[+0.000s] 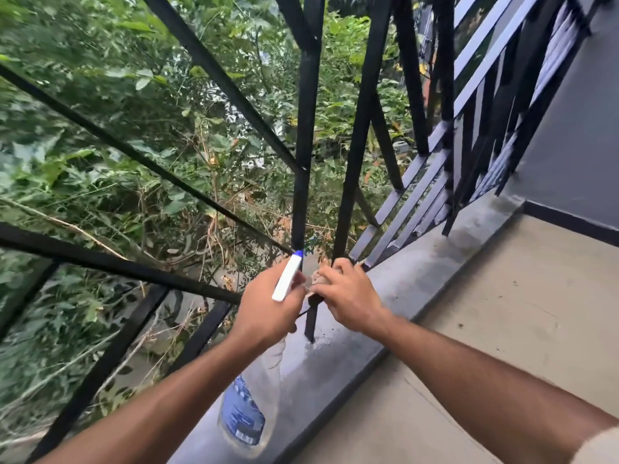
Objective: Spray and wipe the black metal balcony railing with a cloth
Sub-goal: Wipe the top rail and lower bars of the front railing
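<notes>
The black metal railing (pixel 305 135) rises from a grey ledge, its bars crossing in front of green foliage. My left hand (pixel 268 306) grips the neck of a clear spray bottle (pixel 246 416) with a blue label; its white head with a blue nozzle tip (pixel 287 277) points at a vertical bar. My right hand (pixel 348 296) grips a small beige cloth (pixel 322 278) pressed around the base of a slanted bar (pixel 358 145), low near the ledge. Most of the cloth is hidden under my fingers.
The grey ledge (pixel 385 296) runs from bottom centre to upper right, with pale wet or dusty marks near the bar's foot. A tan balcony floor (pixel 502 323) lies to the right, with a grey wall (pixel 586 128) behind. Dense plants fill the drop beyond the bars.
</notes>
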### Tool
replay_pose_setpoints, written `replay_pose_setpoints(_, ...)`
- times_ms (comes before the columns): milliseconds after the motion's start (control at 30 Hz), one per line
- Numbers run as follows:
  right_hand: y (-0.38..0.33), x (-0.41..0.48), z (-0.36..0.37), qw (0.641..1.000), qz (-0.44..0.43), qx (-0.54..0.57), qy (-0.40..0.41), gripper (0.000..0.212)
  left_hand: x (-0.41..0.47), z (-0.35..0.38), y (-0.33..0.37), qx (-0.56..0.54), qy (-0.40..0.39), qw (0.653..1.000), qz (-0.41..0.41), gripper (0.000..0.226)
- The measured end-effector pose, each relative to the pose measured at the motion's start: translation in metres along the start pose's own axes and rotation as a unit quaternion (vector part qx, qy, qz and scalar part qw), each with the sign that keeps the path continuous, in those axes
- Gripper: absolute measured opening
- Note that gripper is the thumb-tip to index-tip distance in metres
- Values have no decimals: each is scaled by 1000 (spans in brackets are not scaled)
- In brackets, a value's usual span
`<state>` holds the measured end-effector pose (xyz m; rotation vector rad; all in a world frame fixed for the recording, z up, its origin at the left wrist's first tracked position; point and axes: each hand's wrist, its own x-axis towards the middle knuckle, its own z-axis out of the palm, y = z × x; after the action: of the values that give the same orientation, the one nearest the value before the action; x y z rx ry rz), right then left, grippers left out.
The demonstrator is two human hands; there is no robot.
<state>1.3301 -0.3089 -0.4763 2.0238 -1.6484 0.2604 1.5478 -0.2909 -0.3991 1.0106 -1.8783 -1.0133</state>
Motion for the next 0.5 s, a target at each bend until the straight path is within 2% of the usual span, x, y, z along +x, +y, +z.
replay_pose_setpoints(67, -14, -7, 6, 992, 83, 91, 19, 33, -4, -7, -2, 12, -1, 1000, -9, 7)
replay_pose_setpoints(133, -27, -10, 8, 966, 167, 195, 36, 37, -8, -11, -8, 35, -7, 999, -13, 13)
replay_pose_setpoints(200, -35, -10, 4, 952, 158, 264, 5, 37, -10, -14, -12, 46, -18, 999, -17, 8)
replay_pose_setpoints(333, -39, -10, -4, 945, 107, 306, -39, 38, -9, -10, -13, 69, -42, 996, -24, 9)
replay_pose_setpoints(467, -15, -6, 0, 962, 121, 224, -101, 38, -8, -1, -7, 72, -50, 996, -3, 15)
replay_pose_setpoints(500, -11, -8, 2, 963, 139, 214, -91, 39, -8, 0, -5, 67, -53, 996, -3, 15)
